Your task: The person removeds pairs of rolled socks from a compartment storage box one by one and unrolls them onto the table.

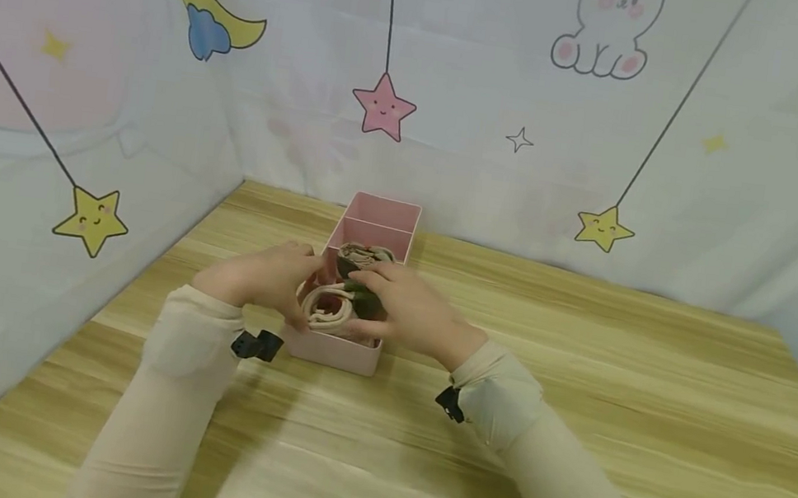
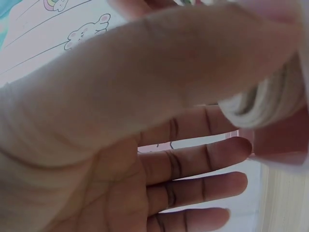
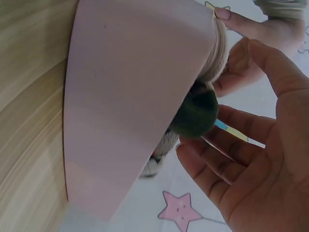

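The pink divided box point(image 1: 334, 351) lies between the fingers of both hands, its long axis running away from the person, the far end slanting slightly right. Beside the left thumb, inside the box, a cream roll point(image 1: 326, 311) turns its coiled end upward; under the right fingers sits a dark green bundle point(image 1: 366, 303), and just beyond their tips a patterned roll point(image 1: 367, 255). The left hand point(image 1: 264, 276) is ungripped, its four fingers straight in the left wrist view, which the head view hides. The right hand point(image 1: 415, 315) is loosely extended; whether its fingertips press the bundle cannot be told. Only the right wrist view shows the box's tall outer side wall, near those fingers.
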